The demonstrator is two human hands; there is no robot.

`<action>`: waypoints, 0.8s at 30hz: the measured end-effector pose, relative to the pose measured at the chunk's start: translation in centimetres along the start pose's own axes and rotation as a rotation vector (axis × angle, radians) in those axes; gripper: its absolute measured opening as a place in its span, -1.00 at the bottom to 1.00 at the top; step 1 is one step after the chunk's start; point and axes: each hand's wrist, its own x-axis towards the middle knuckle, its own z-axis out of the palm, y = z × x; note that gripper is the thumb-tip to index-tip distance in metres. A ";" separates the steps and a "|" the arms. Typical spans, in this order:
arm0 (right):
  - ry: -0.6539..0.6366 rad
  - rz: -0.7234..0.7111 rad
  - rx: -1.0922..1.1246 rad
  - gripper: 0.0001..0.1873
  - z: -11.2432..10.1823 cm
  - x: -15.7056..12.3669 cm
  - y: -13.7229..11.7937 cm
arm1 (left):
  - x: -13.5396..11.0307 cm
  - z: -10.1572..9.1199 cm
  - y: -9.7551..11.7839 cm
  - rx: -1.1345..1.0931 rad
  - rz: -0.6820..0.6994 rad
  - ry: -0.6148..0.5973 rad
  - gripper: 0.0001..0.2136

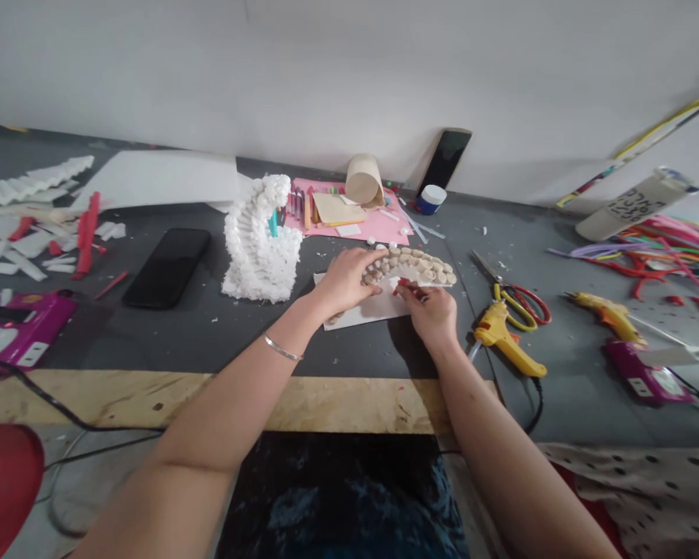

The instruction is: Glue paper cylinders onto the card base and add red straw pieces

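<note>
Shell arch (411, 264) touches left hand (346, 283) and right hand (434, 310).

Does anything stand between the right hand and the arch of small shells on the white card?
Nothing visible does. The right hand holds a small red piece right at the arch of small shells, which lies on the white card.

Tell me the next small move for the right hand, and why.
Probably press the small red piece in the right hand onto the curved arc of beige shells on the white card, since the left hand is steadying that arc.
</note>
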 end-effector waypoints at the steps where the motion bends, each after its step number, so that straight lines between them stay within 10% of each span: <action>1: 0.006 -0.001 0.011 -0.53 0.0 0.0 0.0 | 0.0 0.0 0.0 0.000 0.003 0.001 -0.38; 24: 0.021 -0.030 -0.015 -0.54 0.7 0.3 0.6 | 0.0 -0.7 0.6 0.021 -0.036 -0.021 -0.35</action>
